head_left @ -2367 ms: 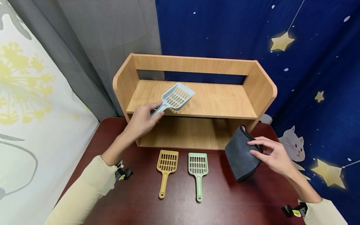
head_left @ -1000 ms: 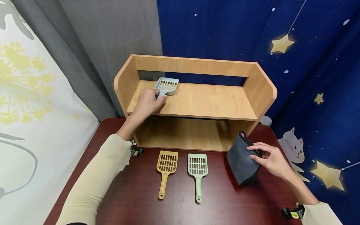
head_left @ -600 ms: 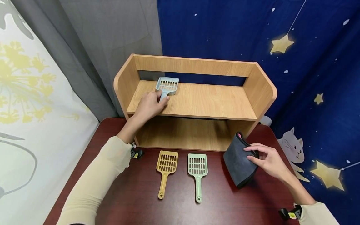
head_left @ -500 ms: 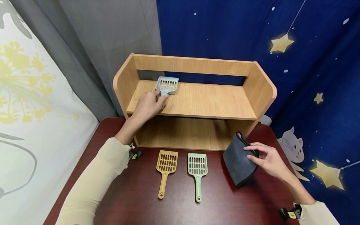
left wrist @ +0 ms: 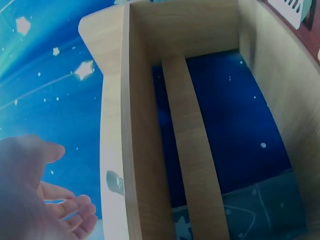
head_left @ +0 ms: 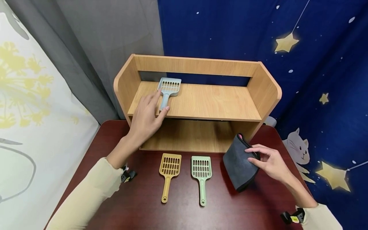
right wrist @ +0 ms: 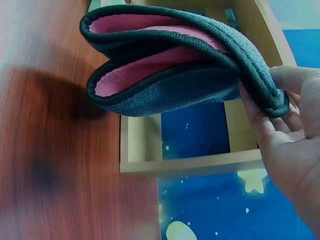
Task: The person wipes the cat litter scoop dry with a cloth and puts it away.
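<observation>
Now the left hand hangs just short of the blue scoop, fingers straight and relaxed, holding nothing; the scoop lies flat on the upper shelf just beyond the fingertips, handle pointing back at the palm. To my eye the release should end cleanly: draw the hand straight back and slightly up so no finger catches the handle and skews the scoop. The right hand pinches a folded grey cloth with a pink inside, standing it on the surface beside the shelf's lower opening. Below the left wrist lie a yellow scoop and a green scoop, side by side, not touching.
</observation>
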Available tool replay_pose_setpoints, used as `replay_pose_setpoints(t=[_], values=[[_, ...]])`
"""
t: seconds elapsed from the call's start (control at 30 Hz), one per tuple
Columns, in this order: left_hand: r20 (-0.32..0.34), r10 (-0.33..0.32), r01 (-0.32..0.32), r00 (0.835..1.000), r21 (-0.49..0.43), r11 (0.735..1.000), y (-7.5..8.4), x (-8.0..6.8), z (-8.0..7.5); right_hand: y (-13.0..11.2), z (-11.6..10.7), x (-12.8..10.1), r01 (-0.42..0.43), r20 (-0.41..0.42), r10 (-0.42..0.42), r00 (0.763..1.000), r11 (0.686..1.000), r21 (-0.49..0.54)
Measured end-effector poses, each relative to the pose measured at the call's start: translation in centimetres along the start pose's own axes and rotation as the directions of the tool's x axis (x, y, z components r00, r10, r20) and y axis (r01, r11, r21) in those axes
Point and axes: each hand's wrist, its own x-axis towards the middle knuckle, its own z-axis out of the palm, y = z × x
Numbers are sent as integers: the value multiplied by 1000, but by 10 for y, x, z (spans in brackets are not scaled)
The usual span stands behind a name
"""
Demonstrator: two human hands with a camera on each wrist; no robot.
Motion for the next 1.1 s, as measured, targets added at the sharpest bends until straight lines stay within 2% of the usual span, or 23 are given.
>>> replay_pose_setpoints(t=[0.17, 0.37, 0.5, 0.63, 0.73, 0.83, 0.93, 1.03, 1.1], values=[[-64, 82, -84, 995, -24, 996, 5, -25, -4, -2, 9, 1, -19, -20, 20, 1000, 998, 51], [-115, 179, -183, 977, -18, 983, 9, -54, -3, -3, 22, 2, -59, -48, 63, 997, 995, 79], [-120, 205, -210, 971, -27, 977, 8, -72, 2, -3, 30, 2, -92, -51, 101, 994, 984, 151], [-87, 208, -212, 974, -50, 976, 6, -92, 11, -4, 37, 2, -112, -78, 133, 988, 966, 232], [-39, 191, -193, 981, -64, 979, 3, -108, 22, -5, 43, 1, -127, -95, 168, 981, 933, 338], [22, 153, -152, 988, -62, 987, -1, -125, 35, -5, 50, 1, -138, -99, 209, 973, 869, 475], [94, 95, -92, 991, -42, 995, -5, -143, 51, -3, 56, 1, -123, -119, 227, 967, 816, 564], [167, 14, -12, 986, -10, 1000, -9, -160, 64, -3, 62, 2, -95, -132, 226, 965, 772, 629], [221, -49, 48, 974, 12, 999, -12, -171, 72, -3, 65, 3, -75, -134, 216, 967, 745, 662]])
